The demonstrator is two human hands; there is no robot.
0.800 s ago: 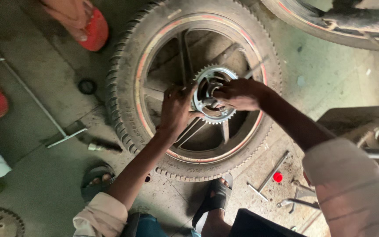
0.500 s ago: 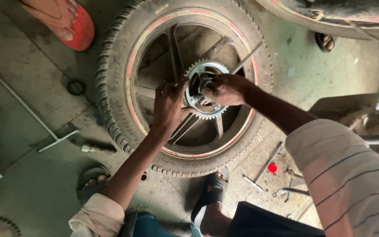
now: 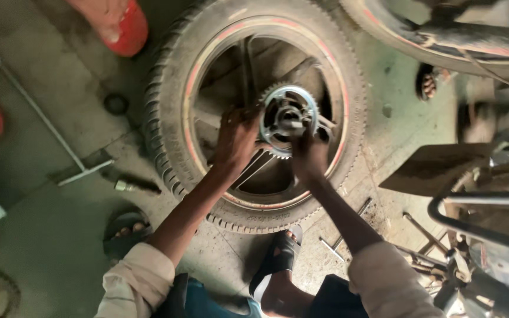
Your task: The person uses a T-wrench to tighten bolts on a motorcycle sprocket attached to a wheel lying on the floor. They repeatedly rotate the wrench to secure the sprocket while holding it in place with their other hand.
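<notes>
- Grimy concrete workshop floor (image 3: 48, 247), stained and dusty, seen from above.
- Motorcycle wheel (image 3: 166, 147) lies flat on the floor, knobbly black tyre, red stripe round the rim, dark spokes.
- Sprocket (image 3: 288, 121) sits on the hub at the wheel's centre; toothed silver ring, shiny, still seated, not lifted off.
- Left hand (image 3: 235, 140) rests on the left edge of the sprocket, fingers curled loosely over spokes and teeth; holds no tool.
- Right hand (image 3: 308, 154) presses at the lower right of the sprocket, fingertips on the hub centre; whether it pinches a small part cannot be told, blurred.
- Judged progress: wheel is off the bike and laid down, work on the sprocket under way, no fasteners seen clearly out.
- T-handle wrench (image 3: 42, 126) lies on the floor left of the tyre, well apart from both hands.
- Small socket tool (image 3: 135, 186) lies just beside the tyre's left edge.
- Black sandal (image 3: 278, 259) on the person's foot, near the tyre's lower edge.
- Red slipper (image 3: 122, 26) of another person at top left.
</notes>
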